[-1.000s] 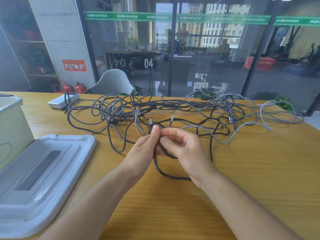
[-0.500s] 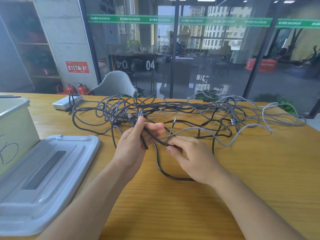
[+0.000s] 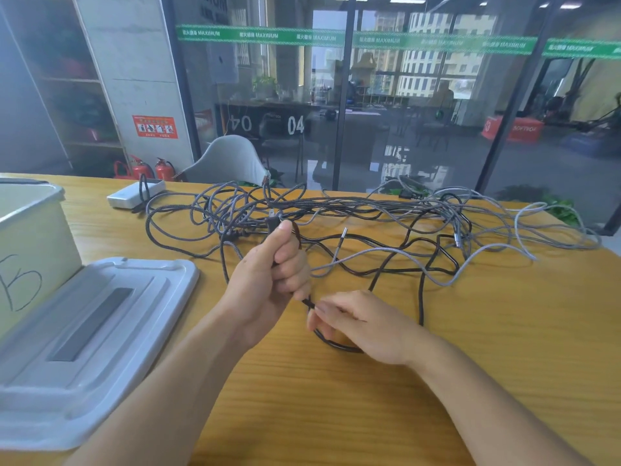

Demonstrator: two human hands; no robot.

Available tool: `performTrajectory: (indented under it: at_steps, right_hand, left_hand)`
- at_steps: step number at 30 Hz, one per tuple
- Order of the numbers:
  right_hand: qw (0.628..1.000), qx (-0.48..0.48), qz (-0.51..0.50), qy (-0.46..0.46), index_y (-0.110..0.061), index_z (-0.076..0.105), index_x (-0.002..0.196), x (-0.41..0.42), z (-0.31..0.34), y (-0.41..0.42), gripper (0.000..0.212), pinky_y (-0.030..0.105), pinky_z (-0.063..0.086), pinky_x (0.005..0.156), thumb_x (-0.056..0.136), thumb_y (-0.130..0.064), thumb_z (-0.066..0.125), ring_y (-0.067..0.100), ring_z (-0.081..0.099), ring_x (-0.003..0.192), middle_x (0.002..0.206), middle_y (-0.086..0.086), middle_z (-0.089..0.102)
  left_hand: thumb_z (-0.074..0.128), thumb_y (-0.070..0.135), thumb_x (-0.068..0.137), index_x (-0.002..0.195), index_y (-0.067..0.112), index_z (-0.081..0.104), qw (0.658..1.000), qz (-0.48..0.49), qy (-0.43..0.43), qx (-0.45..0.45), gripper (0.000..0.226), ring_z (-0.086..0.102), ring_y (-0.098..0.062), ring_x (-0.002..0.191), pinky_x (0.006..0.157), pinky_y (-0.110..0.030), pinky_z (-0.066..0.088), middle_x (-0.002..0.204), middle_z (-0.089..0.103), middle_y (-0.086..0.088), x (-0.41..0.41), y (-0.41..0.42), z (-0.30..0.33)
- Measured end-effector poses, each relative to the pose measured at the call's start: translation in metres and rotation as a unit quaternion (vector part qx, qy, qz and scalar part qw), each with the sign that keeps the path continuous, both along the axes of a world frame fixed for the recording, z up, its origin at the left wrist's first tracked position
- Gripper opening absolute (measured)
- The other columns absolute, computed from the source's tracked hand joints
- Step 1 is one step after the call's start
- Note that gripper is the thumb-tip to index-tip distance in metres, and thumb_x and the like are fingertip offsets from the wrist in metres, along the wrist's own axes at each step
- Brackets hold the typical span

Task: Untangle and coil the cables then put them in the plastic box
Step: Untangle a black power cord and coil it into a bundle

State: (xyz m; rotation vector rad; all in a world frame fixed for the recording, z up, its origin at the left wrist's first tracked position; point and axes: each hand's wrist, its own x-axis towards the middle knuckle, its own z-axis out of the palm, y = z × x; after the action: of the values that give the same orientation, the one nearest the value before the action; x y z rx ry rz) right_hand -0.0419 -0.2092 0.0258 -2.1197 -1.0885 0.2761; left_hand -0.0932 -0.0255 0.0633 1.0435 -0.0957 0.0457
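Note:
A tangle of black and grey braided cables sprawls across the far half of the wooden table. My left hand grips a black cable in its fist, the plug end sticking up above the thumb. That cable leaves the bottom of the fist and runs to my right hand, which pinches it just above the table. Behind the right hand it loops on the table and leads back into the tangle. The plastic box stands at the left edge, marked with a handwritten letter.
The box's white lid lies flat beside the box at front left. A small white device with a cable round it sits at the back left. A grey chair stands beyond the table, before a glass wall.
My left hand has closed into a fist round the black cable and lifted its plug end. My right hand has slid down the cable toward me, lowering to the table.

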Motion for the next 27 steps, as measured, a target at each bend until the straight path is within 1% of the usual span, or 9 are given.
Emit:
performTrajectory:
  at_steps: [4, 9, 11, 13, 15, 18, 21, 25, 27]
  right_hand:
    - [0.991, -0.095, -0.088, -0.046, -0.032, 0.072, 0.086, 0.031, -0.003, -0.032, 0.048, 0.035, 0.045, 0.093, 0.099, -0.065, 0.04, 0.0, 0.054, 0.096, 0.082, -0.011, 0.068]
    - [0.974, -0.089, -0.193, -0.081, -0.045, 0.069, 0.093, 0.051, 0.004, -0.065, 0.018, 0.028, 0.02, 0.118, 0.098, -0.057, 0.055, 0.001, 0.043, 0.113, 0.103, -0.017, 0.068]
    - [0.97, -0.077, -0.21, -0.097, -0.043, 0.07, 0.088, 0.053, 0.005, -0.068, 0.018, 0.031, 0.024, 0.12, 0.096, -0.057, 0.061, 0.004, 0.051, 0.112, 0.094, -0.019, 0.068]
    - [0.958, -0.052, -0.25, -0.132, -0.036, 0.07, 0.077, 0.05, 0.008, -0.063, 0.029, 0.03, 0.043, 0.091, 0.09, -0.061, 0.066, 0.007, 0.06, 0.087, 0.074, -0.015, 0.066]
    - [0.933, 0.001, -0.307, -0.19, -0.028, 0.066, 0.071, 0.042, 0.01, -0.052, 0.037, 0.028, 0.044, 0.065, 0.089, -0.06, 0.07, 0.011, 0.057, 0.059, 0.054, -0.009, 0.06]
    - [0.899, 0.13, -0.357, -0.219, -0.023, 0.063, 0.07, 0.026, 0.015, -0.033, 0.037, 0.029, 0.044, 0.06, 0.092, -0.051, 0.072, 0.012, 0.053, 0.052, 0.051, -0.005, 0.058]
    - [0.901, 0.213, -0.348, -0.143, -0.019, 0.065, 0.076, 0.014, 0.02, -0.017, 0.033, 0.027, 0.038, 0.055, 0.099, -0.042, 0.067, 0.009, 0.046, 0.054, 0.059, -0.002, 0.059]
    - [0.887, 0.338, -0.271, 0.156, -0.013, 0.074, 0.088, -0.001, 0.029, -0.002, 0.031, 0.026, 0.037, 0.053, 0.108, -0.018, 0.052, 0.014, 0.044, 0.066, 0.074, 0.003, 0.05]
    - [0.877, 0.359, -0.218, 0.231, -0.015, 0.08, 0.098, -0.005, 0.033, 0.0, 0.034, 0.03, 0.045, 0.059, 0.105, -0.007, 0.048, 0.015, 0.047, 0.073, 0.08, 0.008, 0.045]
  left_hand:
    - [0.047, 0.044, 0.103, 0.061, 0.026, 0.03, 1.0, -0.011, 0.002, -0.014, 0.049, 0.011, -0.01, 0.047, 0.048, -0.029, 0.01, 0.058, 0.011, 0.007, -0.003, 0.007, 0.005]
    - [0.047, 0.046, 0.103, 0.057, 0.027, 0.03, 0.999, -0.041, 0.014, -0.012, 0.052, 0.008, -0.012, 0.048, 0.049, -0.029, 0.008, 0.052, 0.017, 0.01, -0.006, 0.01, 0.009]
    - [0.045, 0.046, 0.103, 0.055, 0.027, 0.031, 0.998, -0.061, 0.014, 0.005, 0.053, 0.007, -0.012, 0.048, 0.049, -0.03, 0.007, 0.051, 0.017, 0.01, -0.008, 0.008, 0.01]
    - [0.044, 0.047, 0.102, 0.055, 0.027, 0.031, 0.997, -0.077, 0.015, 0.025, 0.053, 0.007, -0.012, 0.048, 0.05, -0.03, 0.006, 0.051, 0.017, 0.009, -0.008, 0.007, 0.01]
    - [0.044, 0.047, 0.103, 0.056, 0.026, 0.03, 0.995, -0.085, 0.016, 0.044, 0.053, 0.008, -0.011, 0.048, 0.049, -0.029, 0.007, 0.053, 0.016, 0.008, -0.007, 0.007, 0.007]
    - [0.044, 0.048, 0.103, 0.058, 0.025, 0.03, 0.992, -0.094, 0.021, 0.081, 0.053, 0.01, -0.012, 0.049, 0.05, -0.029, 0.009, 0.055, 0.015, 0.007, -0.005, 0.004, 0.002]
    - [0.047, 0.05, 0.1, 0.062, 0.024, 0.025, 0.986, -0.097, 0.022, 0.132, 0.051, 0.01, -0.014, 0.051, 0.051, -0.031, 0.009, 0.057, 0.014, 0.005, -0.003, -0.003, -0.003]
    - [0.048, 0.052, 0.099, 0.063, 0.024, 0.027, 0.976, -0.085, 0.013, 0.2, 0.051, 0.01, -0.017, 0.054, 0.053, -0.031, 0.01, 0.061, 0.014, 0.003, 0.001, -0.011, -0.011]
    - [0.045, 0.048, 0.105, 0.063, 0.023, 0.028, 0.969, -0.074, 0.012, 0.234, 0.052, 0.011, -0.017, 0.055, 0.052, -0.029, 0.012, 0.062, 0.015, 0.002, 0.003, -0.013, -0.016]
